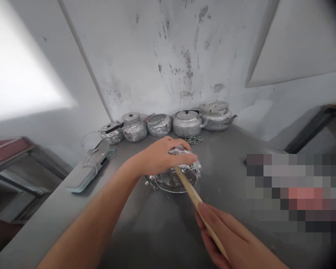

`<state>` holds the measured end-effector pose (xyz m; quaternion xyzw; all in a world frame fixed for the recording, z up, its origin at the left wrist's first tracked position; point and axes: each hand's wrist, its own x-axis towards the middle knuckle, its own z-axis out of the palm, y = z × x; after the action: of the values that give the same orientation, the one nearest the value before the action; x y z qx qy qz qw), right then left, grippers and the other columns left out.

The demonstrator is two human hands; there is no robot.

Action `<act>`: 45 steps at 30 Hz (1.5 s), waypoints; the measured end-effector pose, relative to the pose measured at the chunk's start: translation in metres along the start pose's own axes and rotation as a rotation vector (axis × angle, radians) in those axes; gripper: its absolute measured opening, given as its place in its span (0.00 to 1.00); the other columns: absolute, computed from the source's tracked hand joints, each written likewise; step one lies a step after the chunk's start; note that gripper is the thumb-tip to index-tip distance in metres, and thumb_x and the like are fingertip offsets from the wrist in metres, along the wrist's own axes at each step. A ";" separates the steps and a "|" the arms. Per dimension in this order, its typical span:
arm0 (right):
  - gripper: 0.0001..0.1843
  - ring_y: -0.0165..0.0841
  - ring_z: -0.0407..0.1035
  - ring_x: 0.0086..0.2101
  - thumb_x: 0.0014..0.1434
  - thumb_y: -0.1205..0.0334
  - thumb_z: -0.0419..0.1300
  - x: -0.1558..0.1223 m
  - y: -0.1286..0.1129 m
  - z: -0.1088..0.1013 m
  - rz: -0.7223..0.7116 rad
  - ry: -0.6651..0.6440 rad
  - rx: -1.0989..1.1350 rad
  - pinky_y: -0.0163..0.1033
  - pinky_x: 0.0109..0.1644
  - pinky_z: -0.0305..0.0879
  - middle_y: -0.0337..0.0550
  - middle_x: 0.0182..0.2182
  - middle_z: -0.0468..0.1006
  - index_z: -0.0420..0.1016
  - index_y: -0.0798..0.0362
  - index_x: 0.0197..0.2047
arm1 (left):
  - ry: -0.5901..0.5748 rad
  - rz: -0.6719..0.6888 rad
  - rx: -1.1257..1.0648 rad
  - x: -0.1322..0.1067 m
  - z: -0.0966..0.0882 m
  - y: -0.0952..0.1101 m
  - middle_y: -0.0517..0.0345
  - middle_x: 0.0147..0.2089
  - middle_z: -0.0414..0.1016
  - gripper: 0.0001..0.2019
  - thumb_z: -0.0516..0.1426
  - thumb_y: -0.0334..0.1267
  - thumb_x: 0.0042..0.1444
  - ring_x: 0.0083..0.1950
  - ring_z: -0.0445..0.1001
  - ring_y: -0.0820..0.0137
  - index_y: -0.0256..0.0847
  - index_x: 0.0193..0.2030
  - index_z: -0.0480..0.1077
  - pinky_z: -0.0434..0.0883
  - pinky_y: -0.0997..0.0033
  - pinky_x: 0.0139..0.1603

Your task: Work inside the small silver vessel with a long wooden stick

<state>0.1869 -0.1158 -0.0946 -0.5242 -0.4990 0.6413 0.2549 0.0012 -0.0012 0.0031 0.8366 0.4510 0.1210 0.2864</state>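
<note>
A dented silvery metal pot (pixel 189 174) lies tipped on the grey table, its round mouth facing me. My left hand (pixel 165 155) reaches over its upper side and grips it, thumb along the top near the rim. In my right hand (pixel 222 231) is a pale wooden stick (pixel 190 190), fingers wrapped round its lower part. The stick slants up to the left, and its far end meets the pot's mouth under my left hand. What that end touches inside is hidden. A green-and-white cord (pixel 152 183) lies at the pot's left side.
Several battered metal kettles, among them a lidded one (pixel 187 125) and a spouted one (pixel 216 117), line the wall. A pale flat device (pixel 85 175) with a white cable lies at the table's left edge. A red tray (pixel 8 147) stands farther left. A pixelated patch covers the right side.
</note>
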 end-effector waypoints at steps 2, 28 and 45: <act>0.24 0.27 0.56 0.17 0.70 0.42 0.41 0.001 0.001 0.001 0.004 -0.007 0.001 0.33 0.21 0.54 0.30 0.17 0.58 0.64 0.48 0.32 | -0.002 -0.003 -0.002 0.000 0.000 0.000 0.55 0.60 0.67 0.27 0.53 0.67 0.60 0.55 0.69 0.56 0.55 0.59 0.70 0.65 0.59 0.55; 0.25 0.28 0.59 0.18 0.70 0.40 0.42 0.001 0.002 0.001 -0.001 0.012 -0.008 0.32 0.23 0.58 0.31 0.18 0.61 0.65 0.48 0.31 | -0.003 -0.005 -0.002 0.000 0.000 0.000 0.55 0.59 0.67 0.28 0.53 0.67 0.60 0.55 0.69 0.57 0.56 0.59 0.70 0.65 0.59 0.56; 0.24 0.26 0.62 0.19 0.73 0.45 0.44 0.001 0.001 0.001 0.043 0.031 0.005 0.32 0.24 0.61 0.31 0.20 0.66 0.70 0.50 0.36 | 0.000 -0.003 -0.003 0.000 -0.001 -0.001 0.56 0.60 0.67 0.27 0.53 0.66 0.60 0.55 0.69 0.56 0.56 0.59 0.71 0.65 0.59 0.55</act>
<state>0.1860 -0.1157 -0.0956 -0.5441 -0.4819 0.6396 0.2503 0.0003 -0.0007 0.0035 0.8355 0.4521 0.1215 0.2878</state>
